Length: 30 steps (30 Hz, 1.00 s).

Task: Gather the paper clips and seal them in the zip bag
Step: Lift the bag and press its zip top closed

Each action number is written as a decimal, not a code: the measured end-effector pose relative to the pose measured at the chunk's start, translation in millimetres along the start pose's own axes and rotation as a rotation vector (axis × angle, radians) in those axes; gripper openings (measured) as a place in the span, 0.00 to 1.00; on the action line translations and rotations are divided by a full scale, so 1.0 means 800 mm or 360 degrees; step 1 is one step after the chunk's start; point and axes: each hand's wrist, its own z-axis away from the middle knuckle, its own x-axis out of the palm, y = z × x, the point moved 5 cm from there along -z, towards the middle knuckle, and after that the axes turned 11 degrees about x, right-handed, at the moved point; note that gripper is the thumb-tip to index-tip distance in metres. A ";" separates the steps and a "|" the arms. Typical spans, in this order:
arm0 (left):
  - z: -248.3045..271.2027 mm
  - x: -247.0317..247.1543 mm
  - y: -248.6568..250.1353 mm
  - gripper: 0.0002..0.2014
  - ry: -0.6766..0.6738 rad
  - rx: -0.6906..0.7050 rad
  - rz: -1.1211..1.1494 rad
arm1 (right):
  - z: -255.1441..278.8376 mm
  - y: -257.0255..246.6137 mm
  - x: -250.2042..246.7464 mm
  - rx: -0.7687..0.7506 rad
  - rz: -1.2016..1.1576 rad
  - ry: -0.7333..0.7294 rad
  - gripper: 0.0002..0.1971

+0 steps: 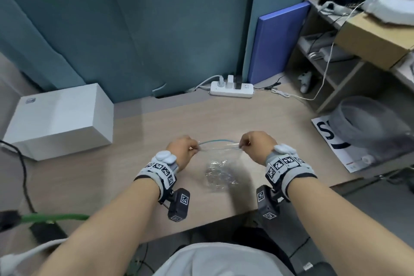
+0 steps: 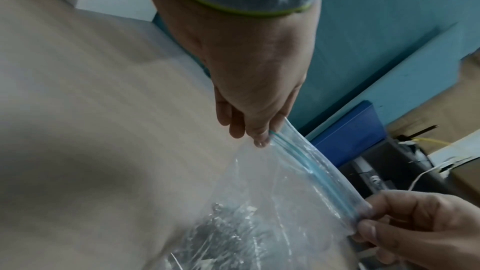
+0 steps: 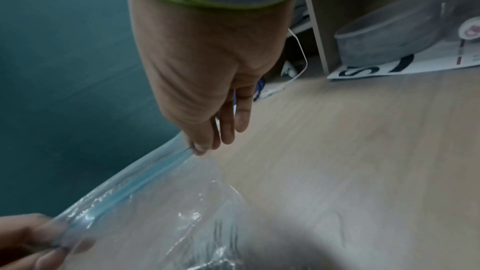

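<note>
The left hand (image 1: 182,150) is closed in a pinch on the left end of the blue zip strip (image 1: 218,141) of a clear plastic zip bag (image 1: 220,169); the strip is clamped between thumb and fingertips (image 2: 259,139). The right hand (image 1: 257,144) is likewise closed on the right end of the same strip, thumb against curled fingers. The bag is held up between the two hands, its strip stretched across the gap, while its body hangs down toward the light wood-grain desk (image 1: 156,132). A cluster of small silvery paper clips (image 1: 216,171) is seen gathered low inside the bag; single clips cannot be made out through the blur. Whether the strip is pressed fully together cannot be told.

A white rectangular box (image 1: 60,119) is set at the desk's left, and a white power strip (image 1: 231,90) lies at its far edge against a teal partition (image 1: 134,29). A blue panel (image 1: 277,45) is leaned beside shelving (image 1: 331,51) at the right.
</note>
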 end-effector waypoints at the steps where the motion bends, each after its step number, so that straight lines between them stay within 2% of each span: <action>1: -0.006 -0.016 0.007 0.04 0.0042 0.0033 -0.0004 | -0.001 -0.003 -0.015 0.0007 -0.0021 0.0063 0.13; 4: -0.023 -0.055 0.020 0.03 0.0182 0.0100 0.0067 | 0.004 -0.015 -0.058 -0.0015 -0.0061 0.0226 0.10; 6: -0.029 -0.069 0.026 0.03 0.0191 0.0123 0.0077 | 0.004 -0.018 -0.078 -0.0055 -0.0043 0.0271 0.08; 12: -0.042 -0.097 0.042 0.02 0.0336 0.0234 -0.0031 | -0.001 -0.020 -0.112 -0.0113 -0.0111 0.0417 0.16; 17: -0.050 -0.106 0.039 0.01 0.0434 0.0205 -0.0083 | -0.010 -0.023 -0.118 -0.0224 -0.0189 0.0496 0.21; 22: -0.053 -0.113 0.041 0.03 0.0492 0.0203 -0.0103 | -0.009 -0.022 -0.125 -0.0316 -0.0307 0.0509 0.21; 27: -0.046 -0.101 0.036 0.09 0.0496 0.0184 -0.0041 | 0.006 -0.019 -0.111 -0.0308 -0.0447 0.0471 0.31; 30: -0.032 -0.095 0.039 0.09 0.0466 0.0137 -0.0007 | 0.010 -0.017 -0.097 -0.0240 -0.0548 0.0433 0.25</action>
